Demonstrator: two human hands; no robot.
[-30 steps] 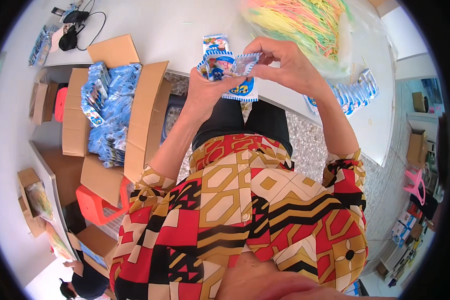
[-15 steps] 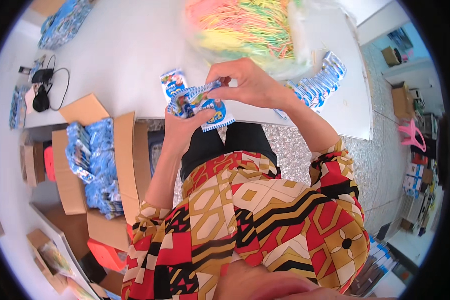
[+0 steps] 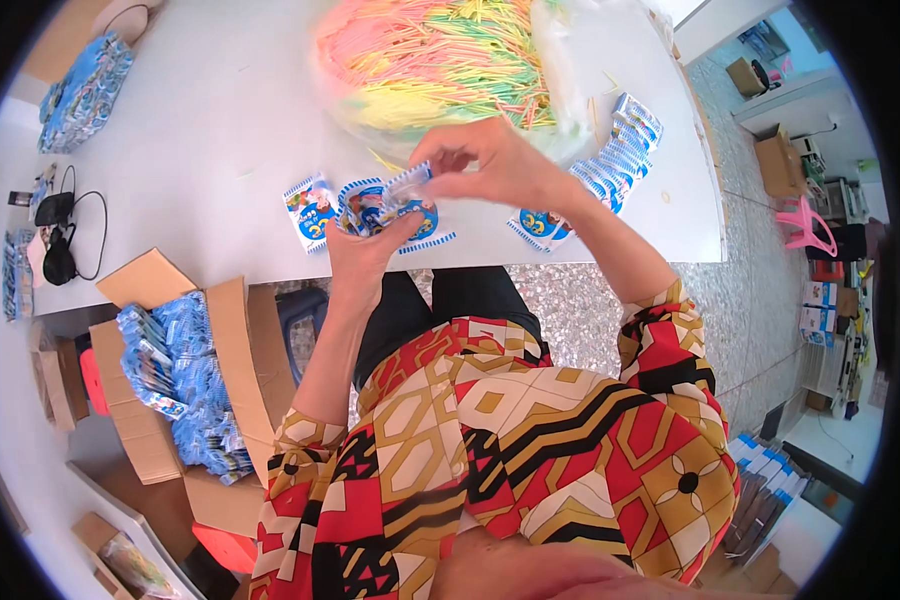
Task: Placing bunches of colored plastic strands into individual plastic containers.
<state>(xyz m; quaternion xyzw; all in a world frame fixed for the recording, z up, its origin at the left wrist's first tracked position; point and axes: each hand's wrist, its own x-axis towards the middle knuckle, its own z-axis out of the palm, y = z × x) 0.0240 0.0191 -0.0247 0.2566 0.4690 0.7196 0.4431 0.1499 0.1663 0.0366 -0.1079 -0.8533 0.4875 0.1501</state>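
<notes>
My left hand is closed on a folded strip of small blue-and-white printed packets, over the table's near edge. My right hand pinches the upper end of the strip between thumb and fingers; its fingertips are slightly blurred. Left of my left hand a similar packet lies flat on the table. To the right, partly under my right forearm, a long overlapping row of the same packets runs away from me. Just beyond my hands lies a clear plastic bag of thin pink, yellow and green sticks.
Below the white table at left, an open cardboard box holds many blue packets. A bundle of packets lies at the table's far left, near a black cabled device. A pink plastic stool stands at right.
The view has shifted, so the table and box sit lower and further left. My right hand has raised the strip's upper end, and the row at right shows more fully.
</notes>
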